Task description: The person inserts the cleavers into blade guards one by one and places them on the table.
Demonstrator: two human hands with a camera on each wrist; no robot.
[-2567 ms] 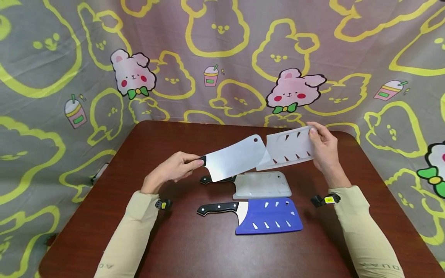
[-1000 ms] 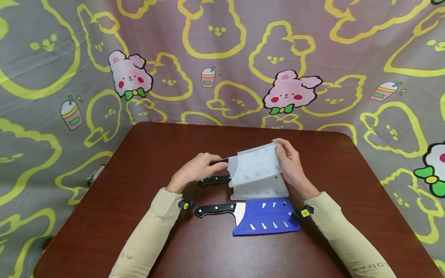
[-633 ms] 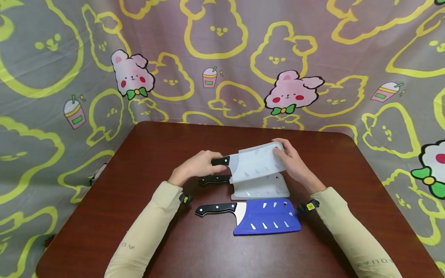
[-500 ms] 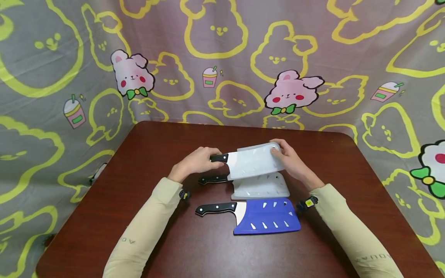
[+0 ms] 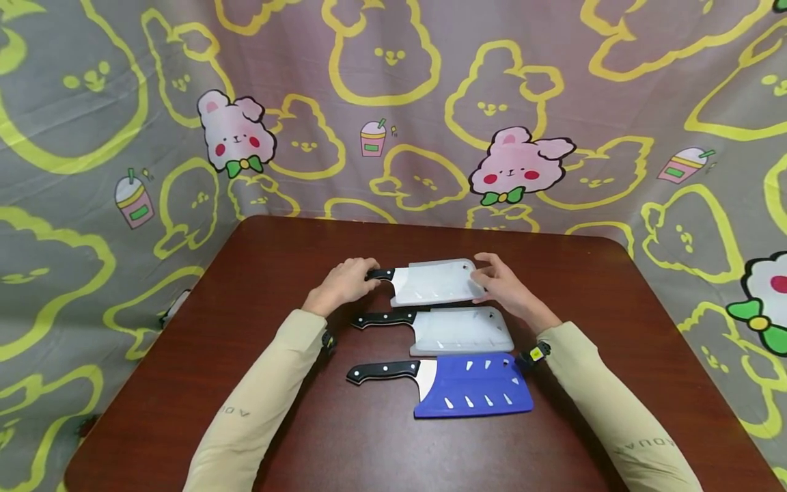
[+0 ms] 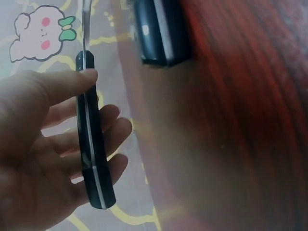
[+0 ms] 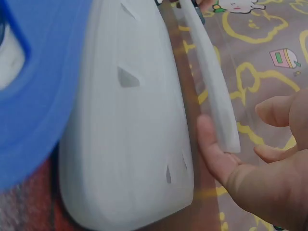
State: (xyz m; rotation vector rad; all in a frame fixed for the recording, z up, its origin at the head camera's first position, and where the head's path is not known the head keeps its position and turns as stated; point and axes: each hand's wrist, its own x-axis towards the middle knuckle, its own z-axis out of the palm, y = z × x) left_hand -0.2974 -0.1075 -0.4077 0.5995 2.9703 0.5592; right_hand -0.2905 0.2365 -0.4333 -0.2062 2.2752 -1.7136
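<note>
In the head view, my left hand [image 5: 347, 281] grips the black handle [image 6: 89, 125] of the farthest cleaver. Its thumb lies on the handle and its fingers curl behind. A translucent white sheath [image 5: 439, 281] covers most of that cleaver's blade. At the sheath's far end is my right hand [image 5: 503, 281], its fingers spread. One digit touches or nearly touches the sheath tip in the right wrist view, the others standing apart from it. Nearer me lie a second cleaver in a white sheath [image 5: 461, 329] and a third in a blue sheath [image 5: 479, 393], handles to the left.
Everything lies on a dark red-brown wooden table [image 5: 295, 239] with rounded far corners. A grey and pink curtain [image 5: 424, 109] with yellow bear outlines hangs behind and beside it. The three cleavers form a column close together, the farthest two almost touching.
The bare cleaver has been slid into the white sheath. Both hands have since lowered it to the table behind the other two, and the right hand's fingers have loosened from the sheath.
</note>
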